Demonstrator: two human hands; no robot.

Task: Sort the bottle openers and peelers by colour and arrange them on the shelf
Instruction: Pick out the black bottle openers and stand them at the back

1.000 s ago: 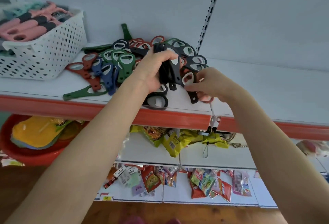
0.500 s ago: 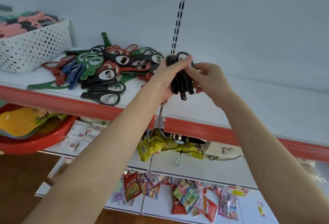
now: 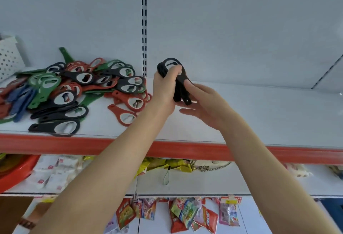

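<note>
My left hand grips a stack of black bottle openers, held upright above the white shelf. My right hand lies open under and beside the stack, its thumb on the handles and its fingers straight. To the left on the same shelf lies a mixed pile of bottle openers in black, red, green and blue. One black opener sits at the pile's front edge, and two red ones lie nearest my left hand.
A white perforated basket stands at the far left of the shelf. The shelf has a red front lip and a slotted upright behind my hands. Snack packets hang on the lower shelves.
Both hands have carried the black stack to the right, away from the pile. My right hand has loosened from the stack and now lies open beneath it.
</note>
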